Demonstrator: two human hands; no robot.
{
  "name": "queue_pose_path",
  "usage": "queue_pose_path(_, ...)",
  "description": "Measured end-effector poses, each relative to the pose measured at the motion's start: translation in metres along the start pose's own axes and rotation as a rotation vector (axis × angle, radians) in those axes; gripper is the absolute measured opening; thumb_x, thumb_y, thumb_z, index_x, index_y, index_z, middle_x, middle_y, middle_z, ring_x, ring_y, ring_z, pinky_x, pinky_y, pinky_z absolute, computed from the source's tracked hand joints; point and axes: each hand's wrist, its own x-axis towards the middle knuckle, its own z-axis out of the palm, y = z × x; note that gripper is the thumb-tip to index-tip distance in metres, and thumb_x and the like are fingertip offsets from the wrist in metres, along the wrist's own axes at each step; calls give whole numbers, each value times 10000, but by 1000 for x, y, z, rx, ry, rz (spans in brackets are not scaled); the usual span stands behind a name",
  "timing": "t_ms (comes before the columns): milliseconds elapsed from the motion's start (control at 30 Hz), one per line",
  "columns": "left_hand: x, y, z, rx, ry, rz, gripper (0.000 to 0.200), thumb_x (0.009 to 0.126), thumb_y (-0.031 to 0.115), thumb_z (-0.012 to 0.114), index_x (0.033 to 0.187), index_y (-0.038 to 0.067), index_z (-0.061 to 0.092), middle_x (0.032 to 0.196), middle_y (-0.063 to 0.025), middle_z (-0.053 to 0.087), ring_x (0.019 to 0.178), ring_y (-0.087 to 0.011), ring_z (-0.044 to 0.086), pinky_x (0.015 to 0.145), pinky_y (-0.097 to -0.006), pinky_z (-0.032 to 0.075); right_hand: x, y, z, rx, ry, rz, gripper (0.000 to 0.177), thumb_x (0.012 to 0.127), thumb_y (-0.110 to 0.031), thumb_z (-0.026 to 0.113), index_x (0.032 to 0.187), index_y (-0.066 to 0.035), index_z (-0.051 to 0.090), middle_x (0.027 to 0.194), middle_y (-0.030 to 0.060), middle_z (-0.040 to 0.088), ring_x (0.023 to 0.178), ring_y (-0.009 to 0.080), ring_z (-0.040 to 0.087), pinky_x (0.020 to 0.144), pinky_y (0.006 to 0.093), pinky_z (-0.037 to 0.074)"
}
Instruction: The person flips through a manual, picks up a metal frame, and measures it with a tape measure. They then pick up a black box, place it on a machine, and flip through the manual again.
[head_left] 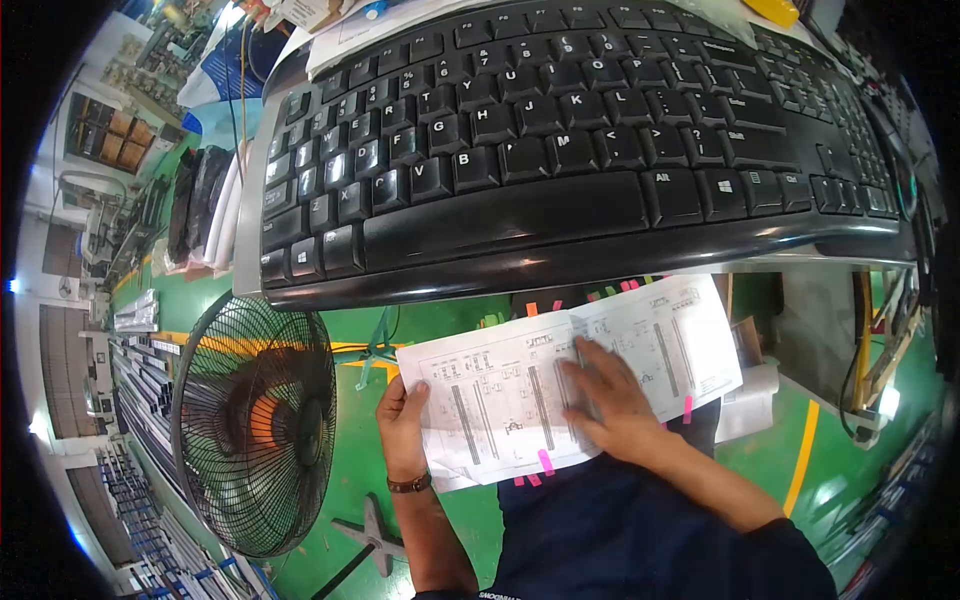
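A booklet of technical drawings (490,400) lies spread over my lap, with pink, orange and green tabs along its edges. My left hand (405,425) grips its left edge, thumb on the page and fingers hidden behind. A strap with a small round face circles my left wrist. On the right part of the page rests my right hand (612,395), palm down with its fingers apart, covering some of the printed drawing. Just beyond the booklet, a large black keyboard (500,225) sits on the table.
A black standing fan (255,430) with an orange centre stands at the left on the green floor (350,400). Long metal profiles (150,400) lie along the far left. Papers (350,25) and a yellow object (772,10) are behind the keyboard. A grey panel (815,340) stands at right.
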Motion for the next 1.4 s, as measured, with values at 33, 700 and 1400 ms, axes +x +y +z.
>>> queue_pose_path(33, 1, -1, 0, 2, 12, -2, 345, 978, 40, 640, 1307, -61, 653, 1201, -107, 734, 1032, -161, 693, 923, -298, 535, -5, 8, -1, -35, 30, 31, 612, 921, -284, 724, 1455, -57, 532, 1608, 217, 367, 1500, 411, 341, 1236, 569, 245)
queue_pose_path(700, 10, -13, -5, 42, 62, -29, 302, 993, 85, 659, 1270, -34, 679, 1141, -50, 739, 995, -106, 655, 902, -259, 499, -47, 165, -64, -144, 643, 481, 575, 980, -240, 684, 1434, 68, 510, 1366, 295, 583, 1271, 408, 562, 1071, 440, 429)
queue_pose_path(1400, 13, -10, -6, 163, -4, -29, 295, 984, 151, 662, 1222, -19, 692, 1139, -37, 720, 1011, -111, 630, 941, -266, 469, -61, 169, -67, 34, 709, 596, 614, 996, -268, 654, 1446, 111, 475, 1439, 311, 524, 1342, 411, 514, 1148, 449, 377)
